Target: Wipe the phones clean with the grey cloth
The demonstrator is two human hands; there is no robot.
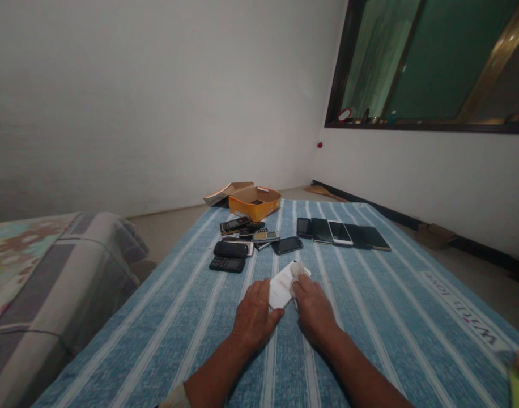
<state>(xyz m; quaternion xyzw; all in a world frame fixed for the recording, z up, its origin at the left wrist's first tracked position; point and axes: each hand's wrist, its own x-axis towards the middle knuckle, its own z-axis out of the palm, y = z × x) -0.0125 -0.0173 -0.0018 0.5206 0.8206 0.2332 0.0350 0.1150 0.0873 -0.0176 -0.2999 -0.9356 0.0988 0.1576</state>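
A white phone (280,289), back side up, lies at a slant in front of me on the blue striped cloth (225,340). My left hand (255,313) is closed on its left side and near end, the thumb along the near edge. On its right, my right hand (314,306) presses a crumpled white tissue (299,270) against the phone's far right part. The fingertips of that hand are partly hidden by the tissue. Just beyond lie a dark smartphone (287,245) and a black keypad phone (227,264).
Several old phones (242,229) sit in a loose pile, left of centre. An open orange box (254,211) stands behind them. Farther right, several smartphones (341,232) lie in a row. A bed (72,272) is at the left, a window (429,62) at the upper right.
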